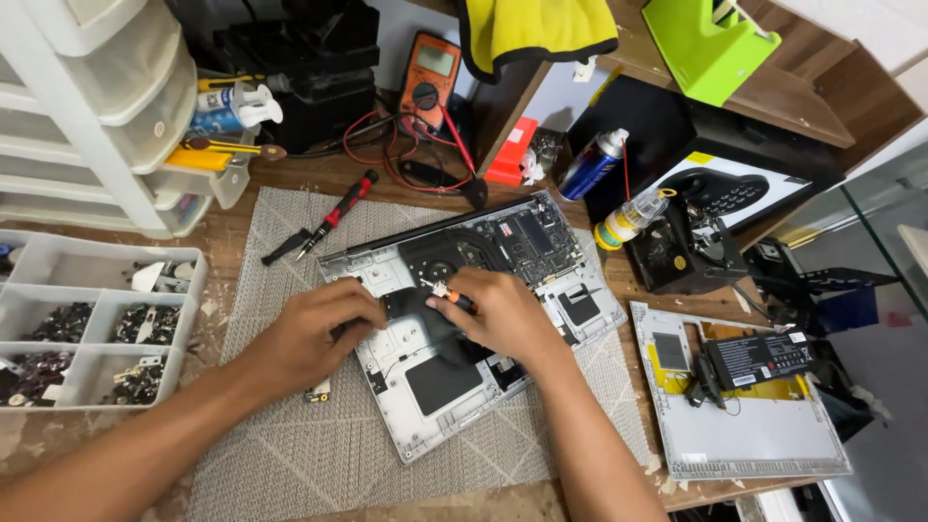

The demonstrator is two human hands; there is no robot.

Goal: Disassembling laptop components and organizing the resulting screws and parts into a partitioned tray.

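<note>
The right hand is closed around a small screwdriver with an orange collar, pinched between thumb and fingers. The tool lies nearly level, its long axis running left to right, the tip pointing left toward the fan area of the opened laptop. The left hand is curled, fingers bent down and pressing on the laptop's inner plate just left of the screwdriver tip; whether it grips anything underneath cannot be told.

The laptop sits bottom up on a grey mat, in the middle of the desk, its long axis slanting from lower left to upper right, with the circuit board at the upper end.

Further out: a second screwdriver, red and black, lies on the mat's upper left corner, pointing lower left. One removed cover panel lies to the right, with one black battery on top. A parts tray stands at left, one multimeter at the back, and two spray cans.
</note>
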